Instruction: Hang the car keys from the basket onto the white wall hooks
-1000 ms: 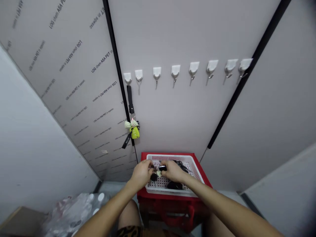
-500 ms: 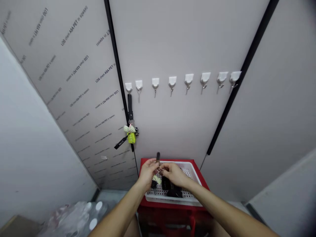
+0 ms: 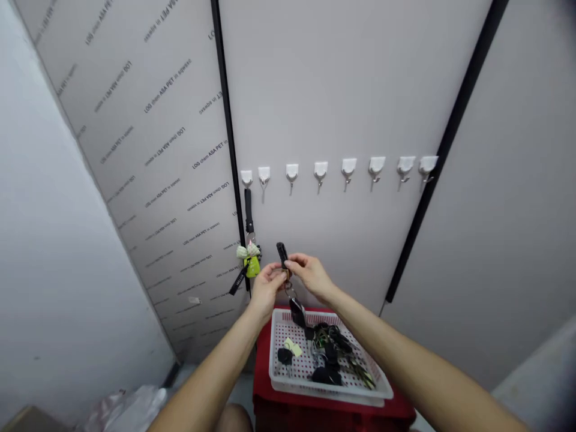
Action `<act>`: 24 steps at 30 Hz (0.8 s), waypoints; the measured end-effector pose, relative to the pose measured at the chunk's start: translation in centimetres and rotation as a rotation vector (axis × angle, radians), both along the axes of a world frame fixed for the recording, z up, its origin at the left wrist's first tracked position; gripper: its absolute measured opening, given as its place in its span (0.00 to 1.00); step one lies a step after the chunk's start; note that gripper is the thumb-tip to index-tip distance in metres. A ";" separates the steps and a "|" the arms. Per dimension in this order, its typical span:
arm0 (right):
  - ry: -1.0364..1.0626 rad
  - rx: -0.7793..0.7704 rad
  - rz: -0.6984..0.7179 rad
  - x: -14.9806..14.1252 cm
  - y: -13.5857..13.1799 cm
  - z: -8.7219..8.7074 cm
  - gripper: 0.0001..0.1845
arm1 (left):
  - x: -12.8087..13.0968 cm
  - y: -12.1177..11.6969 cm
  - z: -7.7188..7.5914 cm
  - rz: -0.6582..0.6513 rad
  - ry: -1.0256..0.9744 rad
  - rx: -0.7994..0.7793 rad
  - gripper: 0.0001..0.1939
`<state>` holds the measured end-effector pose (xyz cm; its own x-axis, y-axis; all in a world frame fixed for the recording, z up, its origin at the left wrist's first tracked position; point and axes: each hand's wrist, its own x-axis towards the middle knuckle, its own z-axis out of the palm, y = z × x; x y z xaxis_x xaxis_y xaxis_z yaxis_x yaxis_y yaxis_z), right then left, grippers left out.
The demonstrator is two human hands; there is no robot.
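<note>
A keychain point(image 3: 281, 253) with a short black strap is raised above the basket, its strap end tilted up. My left hand point(image 3: 264, 291) pinches it near the metal fitting. My right hand point(image 3: 311, 277) grips the lower part of the strap from the other side. From its rings hangs a dark key fob point(image 3: 297, 312), just over the basket's back edge. The white perforated basket point(image 3: 333, 393) holds several dark key bunches point(image 3: 330, 354) and a black-headed key point(image 3: 285, 356) with pale yellow tags point(image 3: 293, 347).
A row of several white adhesive hooks point(image 3: 321, 169) runs across the grey wall panel. Beneath the leftmost one hangs a black strap point(image 3: 249, 211) with a lime-green key pouch point(image 3: 252, 266). The basket stands on a red surface point(image 3: 263, 372). Plastic-wrapped items point(image 3: 130, 411) lie at lower left.
Both hands have lifted the keychain up out of the basket area, so the fob now dangles and the basket's contents show more. The view has shifted, with hooks appearing lower.
</note>
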<state>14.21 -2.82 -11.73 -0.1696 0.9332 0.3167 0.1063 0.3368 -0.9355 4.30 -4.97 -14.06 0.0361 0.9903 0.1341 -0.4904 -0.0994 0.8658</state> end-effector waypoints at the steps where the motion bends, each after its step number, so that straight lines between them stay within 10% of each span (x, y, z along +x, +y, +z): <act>1: 0.013 0.053 -0.035 -0.3 0.3 1.2 0.08 | -0.1 0.2 1.2 0.021 0.009 0.041 0.14; 11: 0.053 0.422 -0.354 -4.2 3.2 10.9 0.11 | -1.0 3.2 11.4 0.298 0.112 0.374 0.09; 24: -0.285 0.322 -0.566 -5.0 6.1 10.0 0.08 | -1.9 5.3 9.9 0.277 0.324 0.183 0.09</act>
